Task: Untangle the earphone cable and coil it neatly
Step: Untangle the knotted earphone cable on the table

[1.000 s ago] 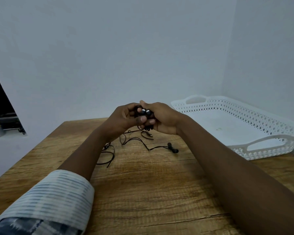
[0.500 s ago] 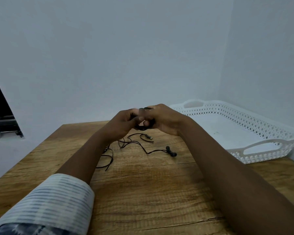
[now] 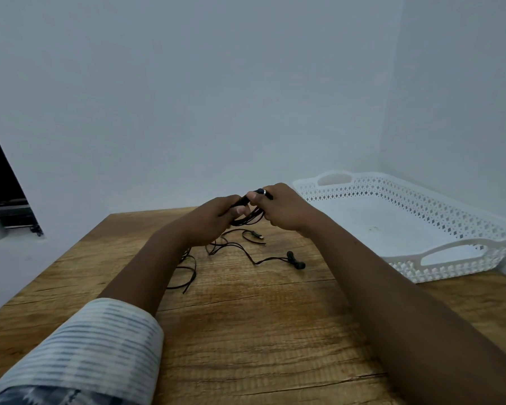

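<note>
Head view: wooden table [image 3: 246,331] in a corner of plain white walls, two hands at work above it.
Surface: brown grained wood; white lattice basket [image 3: 438,197] at the right by the wall; dark object [image 3: 0,185] at the left edge. Earphone cable [image 3: 247,218]: black, a bunch of strands held between the hands, the rest trailing loose on the table with one earbud [image 3: 297,261] and the plug [image 3: 257,235]. Left hand [image 3: 214,220] and right hand [image 3: 284,209]: both curled round the bunch. Change since half a second earlier: the hands have drawn slightly apart.
</note>
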The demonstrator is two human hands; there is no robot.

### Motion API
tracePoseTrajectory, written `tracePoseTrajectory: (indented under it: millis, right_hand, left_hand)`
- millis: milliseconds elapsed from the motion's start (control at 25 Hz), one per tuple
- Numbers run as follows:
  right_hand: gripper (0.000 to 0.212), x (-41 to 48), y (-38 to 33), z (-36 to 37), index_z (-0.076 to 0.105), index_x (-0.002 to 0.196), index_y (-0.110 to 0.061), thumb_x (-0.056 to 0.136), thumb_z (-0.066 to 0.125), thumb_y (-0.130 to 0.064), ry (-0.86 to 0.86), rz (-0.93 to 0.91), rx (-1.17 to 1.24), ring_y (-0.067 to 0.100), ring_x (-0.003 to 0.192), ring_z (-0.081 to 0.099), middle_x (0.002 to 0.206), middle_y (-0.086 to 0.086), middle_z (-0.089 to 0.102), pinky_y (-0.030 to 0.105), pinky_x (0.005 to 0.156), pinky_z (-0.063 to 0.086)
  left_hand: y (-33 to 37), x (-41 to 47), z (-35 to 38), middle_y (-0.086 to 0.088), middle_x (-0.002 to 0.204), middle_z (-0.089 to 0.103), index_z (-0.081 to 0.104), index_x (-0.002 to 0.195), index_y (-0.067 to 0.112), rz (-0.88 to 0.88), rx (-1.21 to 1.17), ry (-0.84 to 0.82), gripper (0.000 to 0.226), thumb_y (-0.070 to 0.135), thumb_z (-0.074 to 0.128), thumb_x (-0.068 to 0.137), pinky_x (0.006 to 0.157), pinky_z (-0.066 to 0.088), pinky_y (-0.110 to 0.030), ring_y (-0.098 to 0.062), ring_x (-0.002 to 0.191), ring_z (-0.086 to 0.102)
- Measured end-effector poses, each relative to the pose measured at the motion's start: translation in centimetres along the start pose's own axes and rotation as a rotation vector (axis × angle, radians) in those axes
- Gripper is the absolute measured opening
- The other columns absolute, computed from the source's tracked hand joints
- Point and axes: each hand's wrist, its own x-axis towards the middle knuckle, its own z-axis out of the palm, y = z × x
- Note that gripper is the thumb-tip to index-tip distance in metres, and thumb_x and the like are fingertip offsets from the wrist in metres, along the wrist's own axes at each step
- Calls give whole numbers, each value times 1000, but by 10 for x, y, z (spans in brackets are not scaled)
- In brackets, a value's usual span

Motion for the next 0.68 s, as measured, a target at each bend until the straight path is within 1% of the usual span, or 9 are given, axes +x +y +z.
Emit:
tracePoseTrajectory:
  millis: [80, 160, 240, 360, 440, 520, 560, 640, 680]
  right_hand:
    - [39, -1, 0, -2, 65, 97, 4, 102, 47, -31, -12, 45, 141, 15, 53, 47, 64, 8, 53, 28, 57, 42]
    - [35, -2, 0, -3, 66, 103, 4, 102, 49, -26, -20, 60, 195, 14, 52, 50, 64, 7, 56, 22, 55, 45]
    - [33, -2, 0, -3, 67, 103, 3, 101, 50, -24, -20, 55, 179, 14, 52, 52, 64, 6, 58, 23, 57, 46]
    - [34, 0, 0, -4, 67, 97, 5, 100, 52, -25, 31, 49, 118, 15, 52, 55, 61, 6, 60, 34, 65, 49]
    - [32, 1, -1, -4, 66, 87, 0, 99, 53, -26, 56, 44, 83, 15, 53, 57, 59, 6, 62, 37, 70, 52]
    - [29, 1, -4, -6, 62, 79, -8, 99, 54, -27, 63, 30, 27, 16, 55, 57, 60, 5, 61, 36, 69, 50]
    - [29, 1, -6, -7, 61, 76, -12, 99, 53, -28, 66, 19, -5, 16, 55, 56, 60, 5, 60, 35, 68, 48]
    - [32, 1, -8, -8, 59, 70, -17, 99, 53, -28, 65, -3, -48, 16, 56, 53, 61, 4, 58, 33, 66, 44]
    - [33, 0, -9, -9, 59, 69, -17, 99, 53, -28, 64, -14, -74, 16, 56, 52, 61, 4, 57, 31, 65, 43]
  left_hand:
    - [1, -2, -4, -16, 89, 58, 59, 99, 18, -5, 42, -4, 29, 29, 33, 106, 84, 47, -51, -29, 82, 52]
    - [6, -4, -6, -1, 76, 49, 52, 81, 26, -13, 42, 2, 33, 29, 31, 106, 75, 41, -41, -16, 72, 45]
    - [13, -5, -3, 8, 75, 48, 49, 80, 30, -46, 47, -6, 33, 36, 29, 105, 71, 36, -32, -8, 70, 44]
    - [21, -4, 7, 10, 83, 58, 56, 102, 30, -84, 113, 2, 33, 56, 37, 97, 67, 40, -27, -5, 76, 53]
    - [22, -2, 15, 0, 108, 66, 51, 127, 24, -107, 211, 57, 59, 67, 46, 88, 79, 49, -33, -15, 95, 61]
    - [21, 1, 22, -8, 140, 50, 27, 150, 19, -146, 406, 165, 86, 69, 52, 84, 99, 43, -43, -26, 124, 48]
    - [22, 2, 25, -10, 149, 39, 16, 154, 17, -146, 485, 227, 95, 68, 54, 83, 105, 35, -45, -28, 133, 37]
    - [27, 1, 28, -8, 154, 26, 3, 156, 15, -92, 507, 306, 106, 63, 60, 82, 110, 27, -45, -28, 139, 24]
    - [29, 1, 29, -7, 155, 26, -1, 156, 14, -63, 452, 315, 108, 59, 63, 82, 110, 25, -45, -27, 140, 23]
